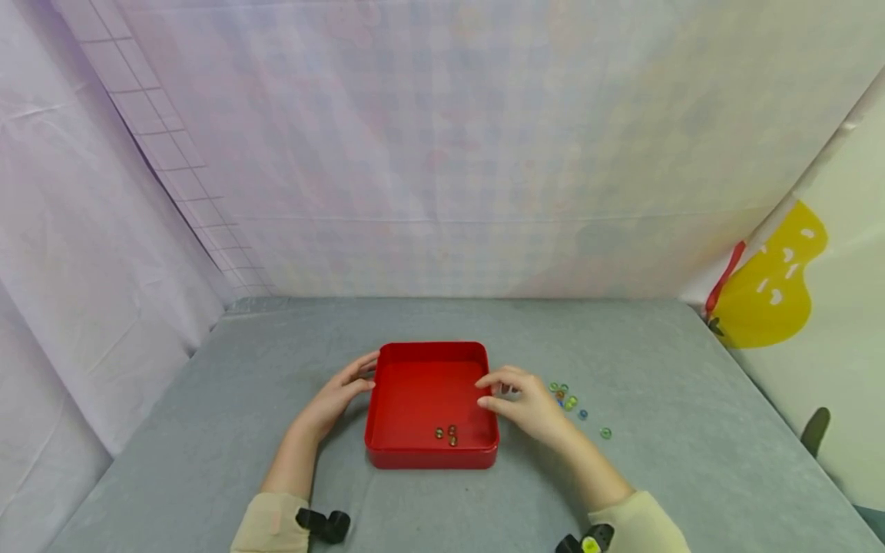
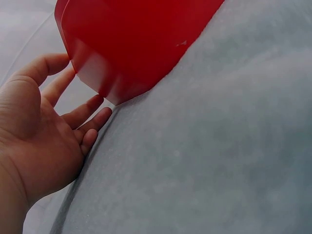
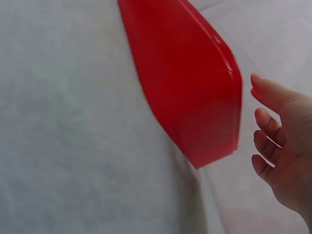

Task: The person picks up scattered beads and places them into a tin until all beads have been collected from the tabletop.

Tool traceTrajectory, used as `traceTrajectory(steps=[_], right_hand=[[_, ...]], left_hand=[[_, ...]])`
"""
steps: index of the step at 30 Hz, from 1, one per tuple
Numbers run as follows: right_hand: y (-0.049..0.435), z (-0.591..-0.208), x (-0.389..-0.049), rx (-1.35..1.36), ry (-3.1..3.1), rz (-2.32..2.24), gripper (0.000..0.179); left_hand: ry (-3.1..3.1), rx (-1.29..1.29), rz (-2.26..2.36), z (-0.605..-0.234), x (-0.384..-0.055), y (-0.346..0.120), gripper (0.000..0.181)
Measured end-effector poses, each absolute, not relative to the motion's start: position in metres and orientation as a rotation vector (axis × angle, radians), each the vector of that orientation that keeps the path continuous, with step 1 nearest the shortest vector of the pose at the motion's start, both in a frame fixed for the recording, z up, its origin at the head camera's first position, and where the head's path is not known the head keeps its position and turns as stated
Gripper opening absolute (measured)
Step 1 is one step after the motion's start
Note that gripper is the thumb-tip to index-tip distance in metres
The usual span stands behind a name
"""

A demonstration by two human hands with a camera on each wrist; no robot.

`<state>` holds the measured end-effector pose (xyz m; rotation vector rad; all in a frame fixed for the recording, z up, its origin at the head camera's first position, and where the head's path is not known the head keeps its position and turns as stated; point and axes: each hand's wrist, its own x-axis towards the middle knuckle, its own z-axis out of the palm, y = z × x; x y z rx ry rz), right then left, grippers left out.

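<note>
A square red tray [image 1: 430, 458] with raised walls stands on the grey cloth. Three small brownish glass marbles [image 1: 439, 433] lie inside it near the front wall. My left hand [image 1: 333, 399] touches the tray's left side; in the left wrist view the extended fingers [image 2: 90, 108] meet the red wall. At the opposite side, my right hand [image 1: 527, 401] hovers over the right rim, thumb and forefinger apart above the tray. From the right wrist view, the right hand [image 3: 287, 141] shows loosely bent fingers beside the red wall, with no object visible among them.
Several green, blue and amber glass marbles [image 1: 570, 402] are scattered on the cloth right of the tray, behind my right forearm. One green marble [image 1: 606, 433] lies farther out. Pale curtains [image 1: 442, 153] hang behind and beside the grey table [image 1: 276, 330].
</note>
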<state>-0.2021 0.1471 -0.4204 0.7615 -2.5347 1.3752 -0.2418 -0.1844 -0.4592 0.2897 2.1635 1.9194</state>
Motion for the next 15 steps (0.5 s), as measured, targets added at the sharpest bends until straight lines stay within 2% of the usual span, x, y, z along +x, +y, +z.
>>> traceTrajectory(steps=[4,11,15], right_hand=[[0.15,-0.399,-0.194,0.761,-2.548,1.37,0.02],[0.17,-0.402,-0.206,0.775,-2.517,1.364,0.022],[0.173,-0.384,-0.198,0.774,-2.495,1.36,0.021]], left_hand=[[2.157,0.287,1.929,-0.459,-0.242,-0.185,0.053],[2.166,0.295,1.928,-0.459,-0.242,-0.184,0.053],[2.159,0.299,1.935,-0.459,-0.242,-0.184,0.052]])
